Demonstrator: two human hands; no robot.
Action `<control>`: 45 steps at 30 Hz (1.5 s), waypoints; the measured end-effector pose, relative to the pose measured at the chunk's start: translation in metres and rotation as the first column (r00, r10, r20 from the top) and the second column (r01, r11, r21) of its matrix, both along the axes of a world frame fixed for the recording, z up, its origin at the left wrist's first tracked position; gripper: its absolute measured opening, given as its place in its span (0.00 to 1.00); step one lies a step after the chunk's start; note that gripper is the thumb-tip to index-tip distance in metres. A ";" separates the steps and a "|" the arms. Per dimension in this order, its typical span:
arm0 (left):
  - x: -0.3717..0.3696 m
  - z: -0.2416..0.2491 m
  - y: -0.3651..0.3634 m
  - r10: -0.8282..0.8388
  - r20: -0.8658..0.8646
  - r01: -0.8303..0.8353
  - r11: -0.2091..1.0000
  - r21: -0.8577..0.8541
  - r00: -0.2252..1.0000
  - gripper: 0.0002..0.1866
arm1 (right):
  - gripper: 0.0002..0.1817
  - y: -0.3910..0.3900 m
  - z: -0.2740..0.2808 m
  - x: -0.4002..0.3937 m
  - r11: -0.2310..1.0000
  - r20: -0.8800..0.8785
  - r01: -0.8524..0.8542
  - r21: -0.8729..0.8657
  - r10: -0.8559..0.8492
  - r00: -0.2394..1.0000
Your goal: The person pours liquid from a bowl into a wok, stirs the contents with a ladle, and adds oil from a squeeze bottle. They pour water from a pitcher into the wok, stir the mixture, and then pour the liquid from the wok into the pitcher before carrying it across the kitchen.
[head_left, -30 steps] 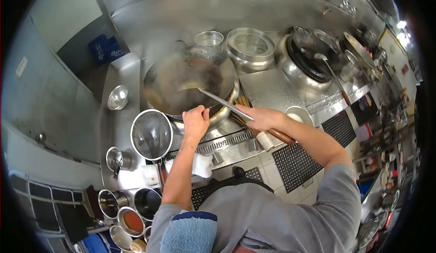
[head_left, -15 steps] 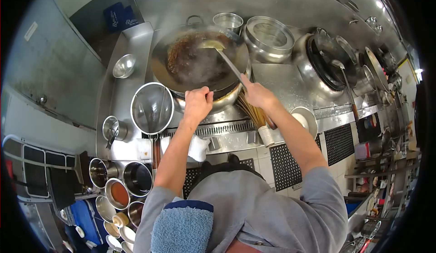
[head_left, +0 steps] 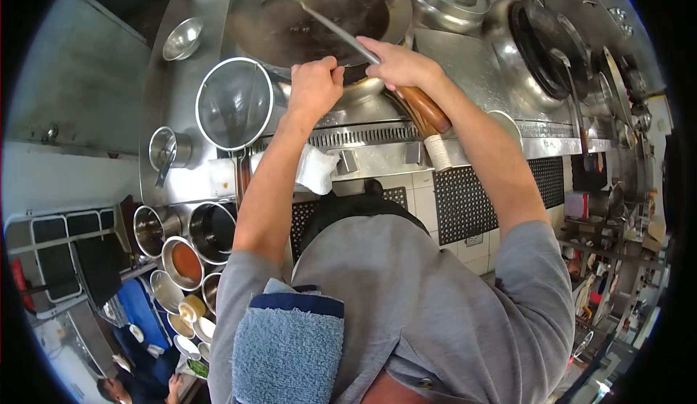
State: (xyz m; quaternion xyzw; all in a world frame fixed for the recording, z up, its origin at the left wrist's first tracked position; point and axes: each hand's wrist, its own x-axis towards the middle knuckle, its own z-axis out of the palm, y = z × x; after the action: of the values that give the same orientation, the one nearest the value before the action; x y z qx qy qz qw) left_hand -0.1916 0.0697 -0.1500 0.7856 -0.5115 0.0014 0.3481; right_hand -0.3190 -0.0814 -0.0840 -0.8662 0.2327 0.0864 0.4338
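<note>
A large wok point(head_left: 250, 34) with dark, steaming sauce sits on the stove in front of me. My left hand point(head_left: 316, 88) is closed at the wok's near rim; what its fingers wrap round there is hidden. My right hand point(head_left: 403, 66) grips a ladle point(head_left: 341, 32), whose wooden handle end points back toward my forearm. The ladle's head dips into the sauce at the wok's left and is hardly visible. Below my right wrist lies a bamboo wok brush point(head_left: 437, 150) with a bound end. Left of the wok rests a round mesh strainer point(head_left: 234, 104).
A metal bowl point(head_left: 183, 39) and a small pot point(head_left: 170, 148) stand on the left counter. Sauce containers point(head_left: 183, 262) crowd the lower left, where another person point(head_left: 138, 382) shows. A lidded pot point(head_left: 449, 1) and a second wok station point(head_left: 530, 48) are on the right.
The view has tipped down, so the wok sits higher in frame. My right hand has swung the ladle's head leftward and lowered it into the sauce. The left hand stays at the rim.
</note>
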 end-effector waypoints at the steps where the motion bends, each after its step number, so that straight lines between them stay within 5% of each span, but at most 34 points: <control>1: -0.002 0.010 0.000 -0.005 0.015 0.005 1.000 -0.012 1.000 0.10 | 0.44 0.000 0.005 -0.005 1.000 -0.009 -0.010 0.013 0.010 1.000; 9: 0.005 -0.002 -0.004 -0.042 0.030 0.043 0.999 -0.026 0.999 0.10 | 0.42 0.004 0.038 -0.084 0.990 -0.151 -0.127 -0.057 0.117 0.982; 11: -0.006 0.018 -0.001 -0.054 0.008 0.055 0.997 -0.055 0.998 0.10 | 0.41 0.006 0.040 -0.106 0.933 -0.121 -0.196 -0.302 0.166 0.979; 12: -0.002 0.016 -0.004 -0.050 -0.002 0.050 0.998 -0.039 0.999 0.10 | 0.42 0.007 0.048 -0.111 0.949 -0.267 -0.167 -0.268 0.094 0.959; 14: 0.001 0.004 -0.003 -0.028 -0.031 0.028 1.000 0.008 0.999 0.11 | 0.41 0.008 0.042 -0.119 0.940 -0.284 -0.121 -0.318 0.028 0.958; 20: -0.004 0.021 0.001 -0.056 0.009 0.057 0.991 -0.122 0.998 0.09 | 0.40 -0.010 0.011 -0.106 0.888 -0.171 0.003 -0.460 -0.092 0.981; 24: 0.010 -0.010 -0.008 -0.014 -0.016 0.014 0.999 -0.037 1.000 0.09 | 0.40 -0.022 -0.030 -0.075 0.858 -0.021 0.114 -0.500 -0.144 0.989; 27: -0.002 0.009 -0.001 -0.046 0.034 0.051 0.987 -0.150 0.998 0.11 | 0.40 -0.030 -0.055 -0.037 0.922 0.208 0.237 -0.305 -0.179 0.962; 30: 0.000 0.008 -0.002 -0.050 -0.018 0.049 0.995 -0.092 0.999 0.11 | 0.40 -0.012 -0.028 0.000 0.957 0.107 0.287 0.047 -0.291 0.951; 32: 0.003 0.001 -0.006 -0.038 -0.007 0.038 0.998 -0.052 0.999 0.11 | 0.40 0.002 -0.020 0.011 0.956 0.093 0.277 0.100 -0.286 0.954; 35: -0.003 0.012 -0.002 -0.061 0.026 0.064 0.989 -0.134 0.998 0.10 | 0.43 0.013 -0.004 0.013 0.979 0.056 0.200 0.048 -0.203 0.978; 40: 0.009 -0.005 -0.009 -0.083 -0.023 0.083 0.996 -0.013 0.996 0.09 | 0.42 0.011 -0.001 -0.017 0.996 -0.037 0.044 0.078 -0.041 0.998; 45: 0.002 0.015 -0.006 -0.097 -0.018 0.095 0.993 -0.064 0.995 0.10 | 0.41 0.030 0.050 -0.072 0.999 -0.120 0.037 -0.023 -0.040 0.992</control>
State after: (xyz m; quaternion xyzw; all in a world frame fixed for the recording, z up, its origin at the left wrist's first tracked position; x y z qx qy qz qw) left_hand -0.1897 0.0636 -0.1353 0.7488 -0.5447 -0.0074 0.3774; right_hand -0.3910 -0.0517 -0.0337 -0.8591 0.2759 0.1277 0.4116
